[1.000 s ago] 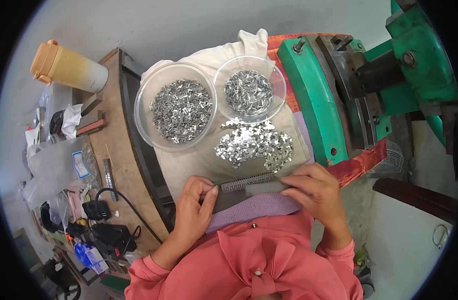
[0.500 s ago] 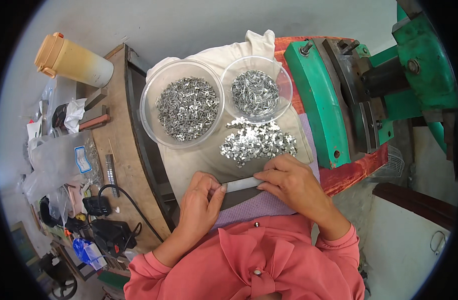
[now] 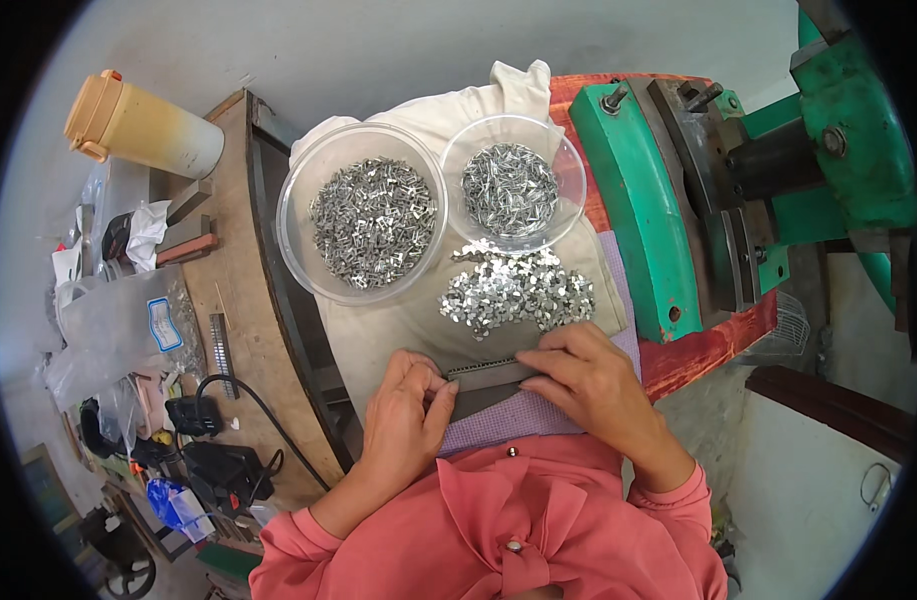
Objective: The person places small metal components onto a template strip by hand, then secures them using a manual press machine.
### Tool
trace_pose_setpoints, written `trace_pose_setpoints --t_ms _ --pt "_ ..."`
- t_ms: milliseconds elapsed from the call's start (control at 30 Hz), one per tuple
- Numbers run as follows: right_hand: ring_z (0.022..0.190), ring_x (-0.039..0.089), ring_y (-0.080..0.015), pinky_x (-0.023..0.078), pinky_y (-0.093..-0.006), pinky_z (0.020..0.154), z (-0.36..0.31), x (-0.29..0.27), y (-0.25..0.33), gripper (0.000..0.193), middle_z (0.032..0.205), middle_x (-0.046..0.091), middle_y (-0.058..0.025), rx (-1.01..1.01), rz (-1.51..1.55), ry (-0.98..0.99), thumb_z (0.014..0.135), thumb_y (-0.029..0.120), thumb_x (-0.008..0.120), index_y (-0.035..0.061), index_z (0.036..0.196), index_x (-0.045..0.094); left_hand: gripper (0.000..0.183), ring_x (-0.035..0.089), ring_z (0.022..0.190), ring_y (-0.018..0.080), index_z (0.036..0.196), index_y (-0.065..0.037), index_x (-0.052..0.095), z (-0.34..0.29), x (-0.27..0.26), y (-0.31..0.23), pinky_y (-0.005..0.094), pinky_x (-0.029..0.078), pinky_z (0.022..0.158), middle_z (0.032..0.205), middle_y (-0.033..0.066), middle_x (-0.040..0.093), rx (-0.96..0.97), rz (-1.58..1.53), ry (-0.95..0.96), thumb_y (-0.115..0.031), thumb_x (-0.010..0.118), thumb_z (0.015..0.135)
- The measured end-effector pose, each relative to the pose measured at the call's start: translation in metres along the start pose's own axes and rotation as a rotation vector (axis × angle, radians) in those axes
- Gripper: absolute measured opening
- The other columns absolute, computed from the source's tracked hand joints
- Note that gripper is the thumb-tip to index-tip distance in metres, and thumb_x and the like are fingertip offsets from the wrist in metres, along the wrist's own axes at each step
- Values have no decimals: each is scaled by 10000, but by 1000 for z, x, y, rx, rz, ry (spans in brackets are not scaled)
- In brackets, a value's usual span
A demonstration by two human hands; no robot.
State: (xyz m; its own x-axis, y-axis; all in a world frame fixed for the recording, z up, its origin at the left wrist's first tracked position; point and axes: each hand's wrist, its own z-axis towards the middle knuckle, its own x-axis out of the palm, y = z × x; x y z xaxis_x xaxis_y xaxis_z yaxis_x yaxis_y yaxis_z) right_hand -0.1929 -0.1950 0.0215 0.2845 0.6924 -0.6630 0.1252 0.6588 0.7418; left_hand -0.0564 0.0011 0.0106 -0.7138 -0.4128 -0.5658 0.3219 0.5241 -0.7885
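A narrow grey metal strip [image 3: 486,376] with a row of small dark notches along its far edge spans the gap between my hands. My left hand [image 3: 403,412] pinches its left end between thumb and curled fingers. At the right end, the thumb and fingers of my right hand [image 3: 586,380] close on it. Just beyond lies a loose pile of small shiny flat metal pieces [image 3: 518,290] on a beige cloth [image 3: 383,335]. Behind the pile are a large clear tub [image 3: 290,235] and a smaller clear bowl [image 3: 576,170], both holding many small metal parts.
A green press [image 3: 638,220] with dark steel plates stands at the right on a red surface [image 3: 703,345]. On the left, a wooden bench [image 3: 248,340] carries a yellow-and-white jug [image 3: 158,125], plastic bags, a slotted metal strip [image 3: 222,355] and a black cable [image 3: 278,425].
The strip has turned between my fingers: its smooth bright face showed before, and now its notched edge does. My right hand has shifted slightly toward me.
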Motion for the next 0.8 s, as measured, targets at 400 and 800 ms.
trace_pose_setpoints --t_ms 400,800 --pt "880 616 -259 521 -361 724 -32 14 -25 288 971 633 -61 -172 -129 -204 731 96 838 59 997 731 257 641 785 299 1067 -12 685 -7 -4 6 365 530 688 1034 123 594 169 58 37 -33 767 824" --pt "960 654 -238 548 -349 817 -52 -30 -15 296 1049 650 -72 -145 -64 -354 843 128 764 64 1123 691 261 664 777 321 993 -29 702 23 -10 -45 389 526 647 947 142 652 637 292 -100 9 785 748"
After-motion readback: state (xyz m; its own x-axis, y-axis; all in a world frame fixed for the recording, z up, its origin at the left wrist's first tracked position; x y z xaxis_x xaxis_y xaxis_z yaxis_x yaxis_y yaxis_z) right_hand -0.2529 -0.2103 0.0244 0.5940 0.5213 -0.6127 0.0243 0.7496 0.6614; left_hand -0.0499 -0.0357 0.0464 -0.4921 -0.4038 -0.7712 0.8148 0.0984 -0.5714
